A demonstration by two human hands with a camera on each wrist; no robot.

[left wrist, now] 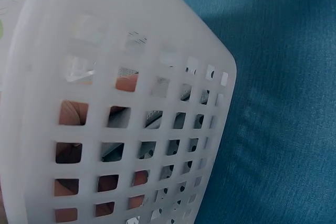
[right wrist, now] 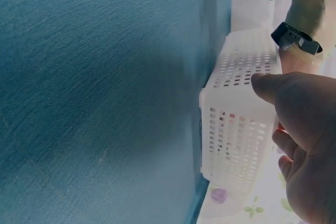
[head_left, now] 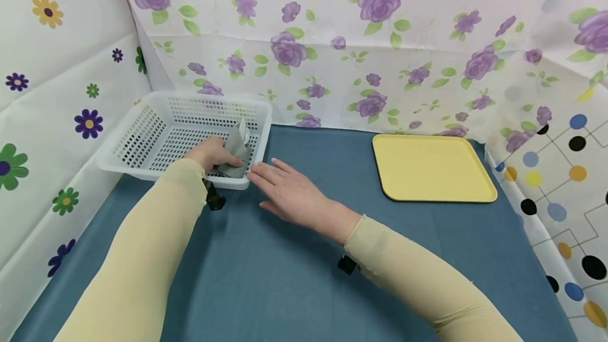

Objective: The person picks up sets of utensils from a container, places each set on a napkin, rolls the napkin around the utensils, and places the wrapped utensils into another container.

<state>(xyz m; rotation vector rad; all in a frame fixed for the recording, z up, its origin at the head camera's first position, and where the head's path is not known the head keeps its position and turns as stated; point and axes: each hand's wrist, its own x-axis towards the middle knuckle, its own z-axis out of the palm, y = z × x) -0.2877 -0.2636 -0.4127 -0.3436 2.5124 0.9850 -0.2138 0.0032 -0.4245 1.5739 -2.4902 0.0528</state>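
Observation:
My left hand (head_left: pixel 211 153) reaches over the front rim into a white perforated plastic basket (head_left: pixel 264 133). It pinches a soft-looking grey folded piece (head_left: pixel 236 144) with a white part at its top, near the basket's right end. In the left wrist view, the basket's wall (left wrist: pixel 34 140) hides most of that hand; bits of fingers and grey show through the holes. With fingers extended, my right hand (head_left: pixel 294 194) has its fingertips right at the basket's front right corner. In the right wrist view, its thumb (right wrist: pixel 270 85) overlaps the basket's wall.
A yellow rectangular tray (head_left: pixel 434 168) with a dark edge lies at the back right of the blue-covered table (head_left: pixel 285 278). Flower-printed sheets (head_left: pixel 332 67) hang behind and at the left; a dotted sheet (head_left: pixel 565 189) stands along the right side.

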